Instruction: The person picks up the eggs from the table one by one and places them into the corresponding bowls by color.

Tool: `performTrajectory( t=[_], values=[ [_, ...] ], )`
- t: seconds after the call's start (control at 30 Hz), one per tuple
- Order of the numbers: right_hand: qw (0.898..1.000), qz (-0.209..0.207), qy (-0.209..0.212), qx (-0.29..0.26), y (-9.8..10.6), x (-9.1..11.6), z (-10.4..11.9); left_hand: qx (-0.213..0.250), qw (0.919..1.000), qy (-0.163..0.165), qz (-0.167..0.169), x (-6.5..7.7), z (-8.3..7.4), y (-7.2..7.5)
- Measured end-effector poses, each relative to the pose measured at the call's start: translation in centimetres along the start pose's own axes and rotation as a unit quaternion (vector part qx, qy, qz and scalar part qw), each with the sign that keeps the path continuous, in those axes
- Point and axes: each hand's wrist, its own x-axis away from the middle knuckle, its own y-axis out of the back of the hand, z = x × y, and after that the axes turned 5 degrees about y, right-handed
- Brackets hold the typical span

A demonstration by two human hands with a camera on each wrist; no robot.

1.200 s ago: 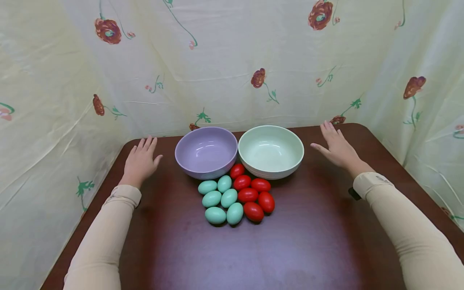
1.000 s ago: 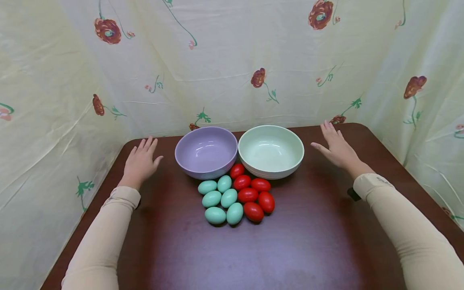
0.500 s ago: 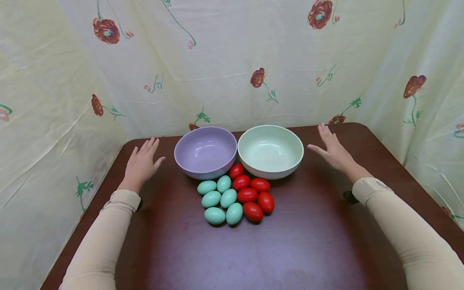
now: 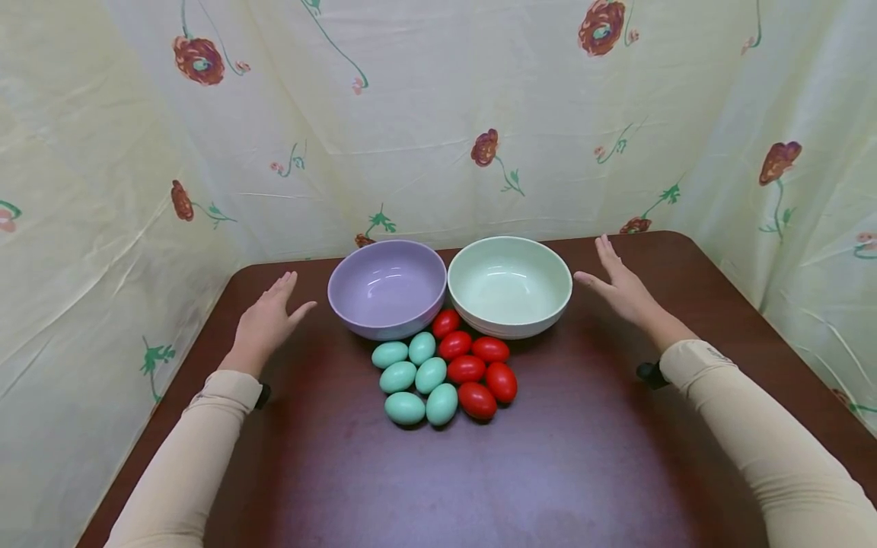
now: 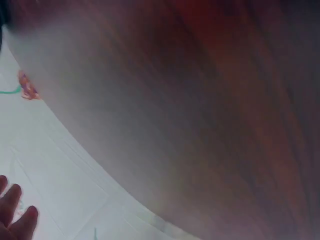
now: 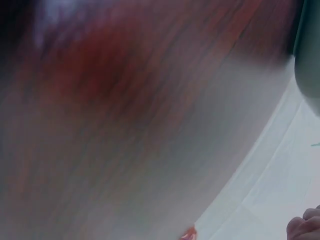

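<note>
My left hand (image 4: 266, 323) is held out left of the purple bowl (image 4: 387, 290), fingers straight and thumb apart, with nothing in it. On the other side, my right hand (image 4: 625, 294) has its thumb pointing toward the rim of the pale green bowl (image 4: 510, 287); its fingers are straight and it holds nothing. The two bowls stand side by side at the back, and nothing lies inside them. In front of them, several mint-green eggs (image 4: 404, 409) sit in a group on the left, and several red eggs (image 4: 477, 400) lie beside them on the right.
Everything stands on a dark brown table (image 4: 438, 487) with rounded back corners. A pale curtain with printed flowers (image 4: 411, 137) hangs behind it and along both sides. Blurred tabletop fills most of both wrist views.
Both hands have turned more edge-on and shifted slightly inward toward the bowls. The bowls and eggs have stayed in place, while the whole head view has shifted slightly.
</note>
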Motion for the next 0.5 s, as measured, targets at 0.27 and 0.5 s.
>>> performTrajectory(
  t=[0.27,0.5],
  values=[
    [0.998,0.005,-0.027,-0.058,-0.5,0.5,0.7,0.069,0.9971,0.033,0.001,1.4,-1.1,0.0],
    [0.997,0.007,-0.02,-0.076,-1.0,0.4,1.1,0.115,0.9917,0.057,-0.007,2.4,-1.4,0.2]
  ],
)
